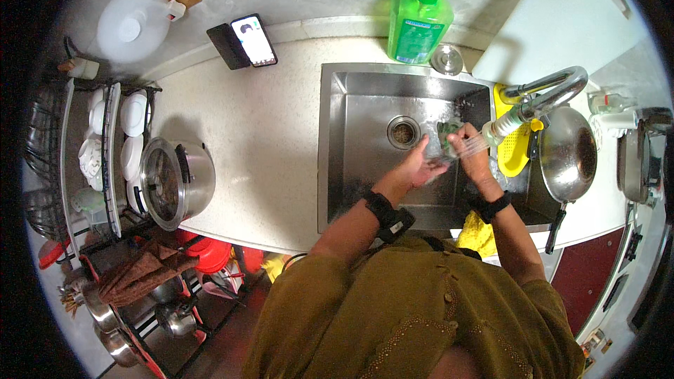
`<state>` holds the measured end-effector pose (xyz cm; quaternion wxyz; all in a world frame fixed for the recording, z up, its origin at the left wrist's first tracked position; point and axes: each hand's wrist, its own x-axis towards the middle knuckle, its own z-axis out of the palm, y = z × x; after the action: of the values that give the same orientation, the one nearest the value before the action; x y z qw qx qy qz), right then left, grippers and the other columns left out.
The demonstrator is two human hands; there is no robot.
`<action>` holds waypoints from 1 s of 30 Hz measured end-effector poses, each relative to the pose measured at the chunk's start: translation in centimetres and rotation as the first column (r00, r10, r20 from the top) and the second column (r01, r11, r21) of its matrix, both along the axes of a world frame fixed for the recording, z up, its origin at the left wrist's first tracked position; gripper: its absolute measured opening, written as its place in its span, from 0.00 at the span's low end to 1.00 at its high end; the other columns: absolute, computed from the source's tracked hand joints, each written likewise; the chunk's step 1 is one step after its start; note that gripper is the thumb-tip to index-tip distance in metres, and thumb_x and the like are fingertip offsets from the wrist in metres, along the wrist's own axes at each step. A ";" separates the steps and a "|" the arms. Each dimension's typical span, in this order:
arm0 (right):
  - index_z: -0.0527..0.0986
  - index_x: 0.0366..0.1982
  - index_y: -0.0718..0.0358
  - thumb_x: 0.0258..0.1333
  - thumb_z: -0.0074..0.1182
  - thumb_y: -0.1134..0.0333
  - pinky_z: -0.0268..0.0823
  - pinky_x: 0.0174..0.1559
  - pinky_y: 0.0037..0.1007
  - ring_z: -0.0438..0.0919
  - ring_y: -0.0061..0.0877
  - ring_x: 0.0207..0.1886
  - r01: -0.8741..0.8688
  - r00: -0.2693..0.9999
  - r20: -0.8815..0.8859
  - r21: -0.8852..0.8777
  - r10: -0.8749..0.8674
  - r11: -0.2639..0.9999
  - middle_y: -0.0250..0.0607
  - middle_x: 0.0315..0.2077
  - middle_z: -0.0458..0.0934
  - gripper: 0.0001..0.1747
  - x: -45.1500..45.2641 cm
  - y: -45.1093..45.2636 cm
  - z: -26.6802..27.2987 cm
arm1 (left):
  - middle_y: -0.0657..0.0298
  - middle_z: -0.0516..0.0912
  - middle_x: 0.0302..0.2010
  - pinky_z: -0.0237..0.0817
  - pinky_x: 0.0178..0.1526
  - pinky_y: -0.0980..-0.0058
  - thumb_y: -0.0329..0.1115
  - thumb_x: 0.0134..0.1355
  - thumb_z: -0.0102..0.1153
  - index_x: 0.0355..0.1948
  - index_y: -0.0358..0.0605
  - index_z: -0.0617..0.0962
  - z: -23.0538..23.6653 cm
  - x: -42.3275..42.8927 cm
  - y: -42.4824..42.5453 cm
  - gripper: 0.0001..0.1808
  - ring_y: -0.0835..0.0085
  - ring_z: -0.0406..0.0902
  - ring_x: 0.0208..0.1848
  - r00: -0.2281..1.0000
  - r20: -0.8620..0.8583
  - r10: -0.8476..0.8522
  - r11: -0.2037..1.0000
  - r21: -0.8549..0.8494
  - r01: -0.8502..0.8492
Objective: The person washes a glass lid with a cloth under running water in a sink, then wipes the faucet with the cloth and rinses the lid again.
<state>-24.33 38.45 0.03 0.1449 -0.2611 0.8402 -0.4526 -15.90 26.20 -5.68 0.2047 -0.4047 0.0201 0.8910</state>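
Water runs in a spray from the faucet head onto my hands over the stainless steel sink. My right hand grips a dark green scouring pad or cloth, whose exact kind is blurred. Just left of it, my left hand is held palm up with its fingers spread under the spray; something clear lies between the hands, too blurred to name. The round drain shows beside my left hand.
Behind the sink stand a green pump bottle and a glass lid. A wok and a yellow strainer are at the right. On the left counter are a lidded pot, a phone and a dish rack.
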 end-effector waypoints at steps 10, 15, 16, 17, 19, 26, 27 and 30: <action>0.68 0.29 0.65 0.52 0.54 0.69 0.63 0.29 0.25 0.68 0.20 0.26 -0.182 0.965 0.168 -0.133 0.203 0.974 0.35 0.22 0.70 0.08 3.5 -0.6 3.3 | 0.63 0.76 0.39 0.66 0.42 0.72 0.63 0.56 0.45 0.44 0.44 0.73 3.2 0.2 1.5 0.32 0.72 0.74 0.41 0.792 -0.576 -0.201 0.937 -0.348 -0.016; 0.70 0.33 0.64 0.54 0.54 0.59 0.63 0.32 0.24 0.68 0.20 0.27 -0.141 0.973 0.185 -0.001 0.139 0.990 0.33 0.22 0.70 0.15 -0.5 -0.6 0.7 | 0.56 0.75 0.47 0.64 0.51 0.62 0.67 0.55 0.40 0.49 0.40 0.70 0.7 0.2 0.8 0.39 0.62 0.74 0.49 0.804 -0.531 -0.269 0.953 -0.027 0.301; 0.70 0.33 0.64 0.54 0.54 0.59 0.63 0.32 0.24 0.68 0.20 0.27 -0.141 0.973 0.184 -0.003 0.139 0.990 0.33 0.22 0.70 0.15 -0.9 -0.3 0.3 | 0.55 0.75 0.47 0.65 0.50 0.54 0.66 0.56 0.41 0.48 0.40 0.70 0.7 0.5 0.7 0.37 0.59 0.73 0.50 0.840 -0.494 -0.225 0.953 0.066 0.295; 0.71 0.35 0.63 0.55 0.52 0.55 0.64 0.32 0.24 0.69 0.20 0.28 -0.179 0.944 0.282 -0.009 0.174 0.984 0.34 0.24 0.71 0.17 -1.3 0.0 -0.1 | 0.55 0.75 0.47 0.65 0.50 0.54 0.66 0.56 0.41 0.48 0.40 0.70 0.8 0.6 0.8 0.37 0.59 0.73 0.50 0.839 -0.495 -0.226 0.953 0.064 0.295; 0.71 0.37 0.62 0.55 0.50 0.52 0.64 0.33 0.24 0.70 0.20 0.29 -0.216 0.901 0.382 -0.010 0.203 0.976 0.34 0.26 0.72 0.19 -1.5 0.6 -0.3 | 0.55 0.76 0.43 0.66 0.48 0.50 0.64 0.57 0.39 0.45 0.38 0.72 1.8 0.9 1.1 0.36 0.57 0.74 0.48 0.862 -0.491 -0.125 0.971 0.117 0.207; 0.62 0.53 0.62 0.57 0.42 0.47 0.67 0.50 0.40 0.72 0.39 0.48 0.450 0.104 0.905 -0.413 0.412 0.792 0.46 0.44 0.72 0.30 0.9 0.6 0.4 | 0.59 0.75 0.43 0.72 0.29 0.87 0.41 0.62 0.46 0.49 0.36 0.70 2.5 1.2 2.1 0.20 0.70 0.75 0.38 0.904 -0.423 0.054 0.914 0.386 0.125; 0.62 0.53 0.62 0.57 0.42 0.47 0.67 0.50 0.40 0.72 0.39 0.48 0.451 0.108 0.905 -0.413 0.410 0.791 0.46 0.44 0.72 0.30 0.7 1.1 -0.5 | 0.59 0.75 0.42 0.71 0.28 0.88 0.40 0.62 0.47 0.48 0.36 0.70 2.2 1.2 2.6 0.19 0.72 0.74 0.35 0.900 -0.430 0.070 0.897 0.423 0.132; 0.64 0.45 0.60 0.58 0.48 0.59 0.70 0.39 0.31 0.74 0.31 0.36 0.403 0.224 0.876 -0.483 0.428 0.778 0.40 0.34 0.74 0.17 0.1 2.1 -2.3 | 0.61 0.74 0.38 0.61 0.20 0.92 0.40 0.62 0.49 0.46 0.38 0.69 1.8 1.1 3.1 0.17 0.79 0.68 0.28 0.885 -0.466 0.014 0.875 0.434 0.214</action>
<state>-24.26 40.50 -2.32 0.5427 0.0414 0.3513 -0.7618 -14.76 29.26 -3.91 0.3337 -0.1206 -0.1291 0.9260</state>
